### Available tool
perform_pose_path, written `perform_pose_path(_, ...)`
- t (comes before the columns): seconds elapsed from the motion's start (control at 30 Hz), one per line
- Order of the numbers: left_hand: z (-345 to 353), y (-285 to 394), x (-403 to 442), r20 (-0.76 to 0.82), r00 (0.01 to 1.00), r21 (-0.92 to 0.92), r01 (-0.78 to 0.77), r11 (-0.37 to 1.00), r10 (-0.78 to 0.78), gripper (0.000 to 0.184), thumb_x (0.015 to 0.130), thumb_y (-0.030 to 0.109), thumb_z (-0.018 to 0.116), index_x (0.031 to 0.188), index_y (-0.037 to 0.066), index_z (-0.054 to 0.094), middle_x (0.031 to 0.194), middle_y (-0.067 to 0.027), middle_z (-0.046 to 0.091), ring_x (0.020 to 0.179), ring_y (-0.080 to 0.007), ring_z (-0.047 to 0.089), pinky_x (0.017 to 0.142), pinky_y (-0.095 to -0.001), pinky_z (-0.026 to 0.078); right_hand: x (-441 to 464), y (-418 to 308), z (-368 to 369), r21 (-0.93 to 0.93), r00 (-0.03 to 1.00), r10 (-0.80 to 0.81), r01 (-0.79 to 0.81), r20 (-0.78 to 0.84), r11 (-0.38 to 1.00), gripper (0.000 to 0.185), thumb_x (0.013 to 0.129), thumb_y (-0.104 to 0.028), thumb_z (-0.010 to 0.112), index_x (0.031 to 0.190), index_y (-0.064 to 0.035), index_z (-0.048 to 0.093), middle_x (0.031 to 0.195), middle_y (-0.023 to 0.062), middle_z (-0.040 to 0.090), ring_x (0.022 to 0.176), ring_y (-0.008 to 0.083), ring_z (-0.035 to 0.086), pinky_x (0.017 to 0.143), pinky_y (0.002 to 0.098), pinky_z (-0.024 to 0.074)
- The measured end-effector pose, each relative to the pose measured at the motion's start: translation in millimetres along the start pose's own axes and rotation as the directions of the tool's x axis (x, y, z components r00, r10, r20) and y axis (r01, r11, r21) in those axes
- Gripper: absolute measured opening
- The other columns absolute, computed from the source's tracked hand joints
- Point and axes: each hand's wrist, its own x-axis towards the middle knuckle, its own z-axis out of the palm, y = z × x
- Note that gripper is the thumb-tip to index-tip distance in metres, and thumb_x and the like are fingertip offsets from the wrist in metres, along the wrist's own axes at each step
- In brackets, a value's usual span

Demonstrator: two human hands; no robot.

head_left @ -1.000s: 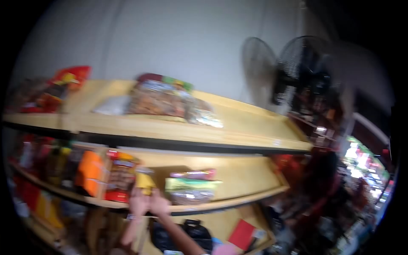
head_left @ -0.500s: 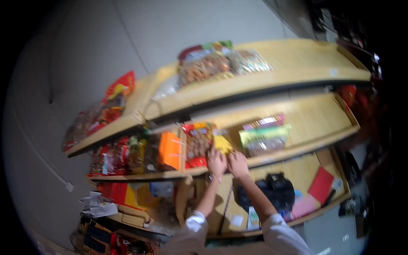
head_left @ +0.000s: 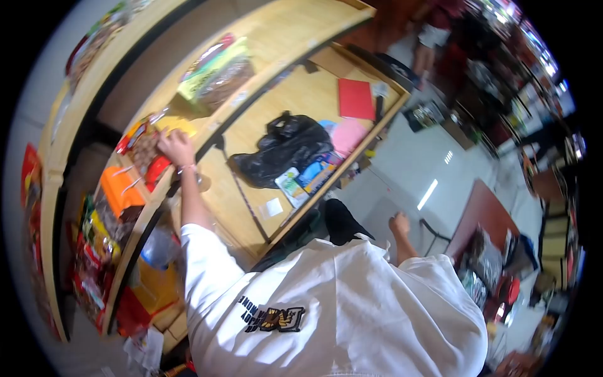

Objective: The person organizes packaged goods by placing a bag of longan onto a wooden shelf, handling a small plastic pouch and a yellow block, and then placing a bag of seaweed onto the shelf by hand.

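Note:
On the middle shelf, my left hand (head_left: 178, 149) has its fingers bent over the near edge of a flat yellow packet (head_left: 178, 125). Beside it stands a clear and red bag of round brown nuts or snacks (head_left: 146, 151), close to my fingertips. A red part of that bag (head_left: 157, 171) shows below my hand. Out to the right, away from the shelves, my right hand (head_left: 399, 224) hangs over the floor with its fingers curled in. Nothing shows in it.
A green and clear bag (head_left: 217, 81) stands further along the shelf. Below lie a black plastic bag (head_left: 286, 147), a red folder (head_left: 355, 98) and a pink item (head_left: 347, 136). An orange box (head_left: 120, 191) is at left. A reddish table (head_left: 480, 213) and a person (head_left: 433, 31) are to the right.
The view has swung right and down. My right hand has left the yellow packet and moved away from the shelf to the right; my left hand stays at the packet.

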Motion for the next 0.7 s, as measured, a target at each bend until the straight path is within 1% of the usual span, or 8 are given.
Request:
perform_pose_path(0.07,8,-12,-6,-0.065,0.997,-0.027,-0.050,0.998,0.049,0.014,0.074,0.020,0.055,0.073,0.007,0.059,0.102,-0.0133,0.053,0.093,-0.0306,0.048,0.079,-0.0440,0.038,-11,74,5,0.033,0.926,0.376,-0.375,-0.039,0.926,0.029,0.076,-0.018,0.051,0.102,-0.0079,0.060,0.109,0.0144,0.055,0.102,0.0291,0.053,0.085,0.0398,0.0427)
perform_pose_path(0.17,4,-19,-11,-0.022,0.996,-0.182,0.085,0.980,-0.091,0.011,0.078,0.017,0.055,0.077,0.007,0.060,0.099,-0.0137,0.053,0.091,-0.0301,0.050,0.082,-0.0423,0.037,-61,196,25,0.077,0.925,0.226,-0.260,0.305,0.962,0.034,0.076,-0.021,0.051,0.104,-0.0027,0.058,0.106,0.0209,0.057,0.103,0.0327,0.053,0.086,0.0399,0.0424)
perform_pose_path(0.33,-23,30,-46,-0.044,0.996,-0.218,-0.084,0.972,0.076,0.015,0.077,0.014,0.058,0.084,0.001,0.058,0.106,-0.0141,0.051,0.097,-0.0313,0.047,0.084,-0.0426,0.036,-156,258,52,0.359,0.892,0.425,-0.452,0.155,0.817,0.033,0.074,-0.024,0.055,0.097,-0.0005,0.061,0.097,0.0222,0.060,0.098,0.0337,0.056,0.084,0.0381,0.0436)
perform_pose_path(0.43,-43,103,-104,-0.002,1.000,-0.499,0.026,0.866,-0.031,0.011,0.082,0.006,0.053,0.089,-0.002,0.054,0.093,-0.0167,0.051,0.087,-0.0321,0.050,0.078,-0.0426,0.040,-192,283,92,0.491,0.848,0.517,-0.503,0.118,0.712,0.027,0.076,-0.023,0.055,0.091,-0.0019,0.062,0.083,0.0153,0.065,0.081,0.0289,0.062,0.074,0.0354,0.0471)
perform_pose_path(0.47,-48,132,-140,0.237,0.961,-0.595,0.261,0.760,-0.144,0.005,0.081,0.002,0.052,0.082,-0.002,0.055,0.086,-0.0145,0.052,0.086,-0.0293,0.050,0.077,-0.0433,0.040,-197,278,94,0.465,0.850,0.515,-0.501,0.106,0.730,0.026,0.076,-0.023,0.055,0.090,-0.0025,0.062,0.081,0.0136,0.065,0.078,0.0278,0.063,0.072,0.0349,0.0474)
perform_pose_path(0.5,-50,151,-168,0.504,0.864,-0.654,0.378,0.655,0.005,0.005,0.080,0.000,0.050,0.079,-0.001,0.055,0.081,-0.0125,0.054,0.087,-0.0269,0.050,0.076,-0.0406,0.040,-202,268,83,0.494,0.863,0.496,-0.472,0.091,0.730,0.025,0.076,-0.023,0.054,0.090,-0.0035,0.062,0.081,0.0129,0.065,0.079,0.0273,0.063,0.072,0.0353,0.0473)
perform_pose_path(0.57,-76,209,-221,0.521,0.815,-0.699,0.237,0.674,0.253,0.010,0.081,0.004,0.051,0.086,0.000,0.059,0.075,-0.0099,0.054,0.076,-0.0241,0.049,0.075,-0.0341,0.039,-198,256,60,0.490,0.900,0.434,-0.392,0.029,0.779,0.024,0.077,-0.023,0.054,0.092,-0.0057,0.061,0.080,0.0129,0.065,0.080,0.0283,0.062,0.071,0.0363,0.0471)
perform_pose_path(0.7,-124,299,-286,0.787,0.159,-0.556,0.603,0.572,0.597,0.015,0.083,0.011,0.054,0.090,-0.001,0.059,0.078,-0.0071,0.060,0.069,-0.0168,0.055,0.064,-0.0286,0.044,-183,248,-2,0.612,0.937,0.337,-0.214,-0.092,0.762,0.021,0.080,-0.023,0.048,0.092,-0.0079,0.057,0.085,0.0167,0.062,0.083,0.0351,0.058,0.071,0.0425,0.0449)
